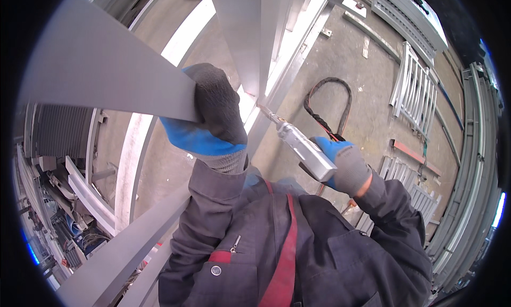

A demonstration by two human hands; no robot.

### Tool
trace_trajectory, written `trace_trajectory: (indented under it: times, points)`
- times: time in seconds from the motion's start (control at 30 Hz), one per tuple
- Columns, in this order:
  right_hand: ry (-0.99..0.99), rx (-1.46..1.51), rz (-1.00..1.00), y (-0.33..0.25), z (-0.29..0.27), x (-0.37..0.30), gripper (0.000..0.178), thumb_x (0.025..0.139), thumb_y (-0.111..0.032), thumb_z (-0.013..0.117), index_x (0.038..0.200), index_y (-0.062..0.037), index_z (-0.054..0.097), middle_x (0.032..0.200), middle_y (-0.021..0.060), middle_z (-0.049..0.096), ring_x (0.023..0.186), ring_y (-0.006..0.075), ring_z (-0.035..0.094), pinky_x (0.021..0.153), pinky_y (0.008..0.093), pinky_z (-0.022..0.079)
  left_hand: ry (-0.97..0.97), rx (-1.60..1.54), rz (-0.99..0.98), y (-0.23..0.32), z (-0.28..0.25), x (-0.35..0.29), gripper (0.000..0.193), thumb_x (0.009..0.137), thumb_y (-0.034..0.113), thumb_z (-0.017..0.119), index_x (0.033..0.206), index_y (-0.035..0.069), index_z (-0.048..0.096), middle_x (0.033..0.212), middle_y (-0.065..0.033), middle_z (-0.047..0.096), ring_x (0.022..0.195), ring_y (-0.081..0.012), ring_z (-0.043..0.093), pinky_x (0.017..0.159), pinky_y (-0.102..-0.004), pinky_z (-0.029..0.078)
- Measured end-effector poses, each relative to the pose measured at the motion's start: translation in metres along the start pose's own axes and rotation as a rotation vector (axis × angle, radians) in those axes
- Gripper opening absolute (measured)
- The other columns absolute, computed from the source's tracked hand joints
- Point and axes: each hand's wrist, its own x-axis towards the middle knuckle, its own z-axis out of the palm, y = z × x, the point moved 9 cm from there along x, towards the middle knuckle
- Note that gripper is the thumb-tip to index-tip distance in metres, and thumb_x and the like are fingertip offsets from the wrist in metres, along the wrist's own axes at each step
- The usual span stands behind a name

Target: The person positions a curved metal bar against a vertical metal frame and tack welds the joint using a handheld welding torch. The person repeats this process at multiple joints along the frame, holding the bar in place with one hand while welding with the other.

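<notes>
while the left hand (pixel 218 105) wraps its fingers around a grey beam (pixel 117 67), the right hand (pixel 346 166) grips a silver tool (pixel 306 147) near a metal post (pixel 242 30).

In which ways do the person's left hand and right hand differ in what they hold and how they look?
The left hand grips the broad grey beam, while the right hand holds a silver handheld tool. The left hand shows a large blackish area, whereas the right hand looks mainly blue and light grey. The left hand is higher in the picture than the right hand. Both wear gloves with blue and grey parts.
</notes>
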Motion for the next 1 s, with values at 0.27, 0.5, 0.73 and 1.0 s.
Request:
trace_trajectory:
  times: [0.27,0.5,0.73,1.0]
  points:
    - [0.081,0.298,0.0,0.012,0.049,-0.046,0.037,0.087,-0.031,0.075,0.115,-0.011,0.061,0.091,0.0179,0.069,0.084,0.041,0.069,0.07,0.0481,0.052,-0.093,0.254,0.225,0.004,-0.003,0.004,0.025,0.091,0.006,0.069,0.112,-0.005,0.061,0.096,-0.0141,0.067,0.066,-0.0187,0.065,0.052,-0.0275,0.054]
    - [0.152,0.503,0.009,0.011,0.099,-0.077,0.027,0.091,-0.032,0.07,0.105,-0.0098,0.061,0.091,0.0188,0.069,0.084,0.0415,0.068,0.07,0.0484,0.052,-0.197,0.435,0.24,0.005,0.003,0.013,0.026,0.1,0.022,0.054,0.101,-0.003,0.062,0.081,-0.0117,0.066,0.065,-0.0175,0.06,0.061,-0.0291,0.052]
    - [0.244,0.512,0.22,0.028,0.117,-0.104,0.03,0.09,-0.031,0.072,0.109,-0.0087,0.063,0.089,0.0186,0.07,0.08,0.0402,0.07,0.069,0.047,0.053,-0.195,0.756,0.342,0.017,0.009,0.019,0.044,0.105,0.041,0.049,0.083,0.004,0.059,0.063,-0.0049,0.066,0.058,-0.0146,0.057,0.063,-0.0276,0.048]
    - [0.446,0.823,0.253,0.079,0.167,-0.126,0.025,0.094,-0.004,0.07,0.118,0.001,0.066,0.096,0.0078,0.071,0.087,0.0163,0.071,0.074,0.0298,0.055,-0.086,1.052,0.695,0.047,0.019,0.022,0.04,0.105,0.039,0.049,0.112,0.001,0.059,0.086,-0.007,0.063,0.062,-0.0143,0.062,0.066,-0.0255,0.058]
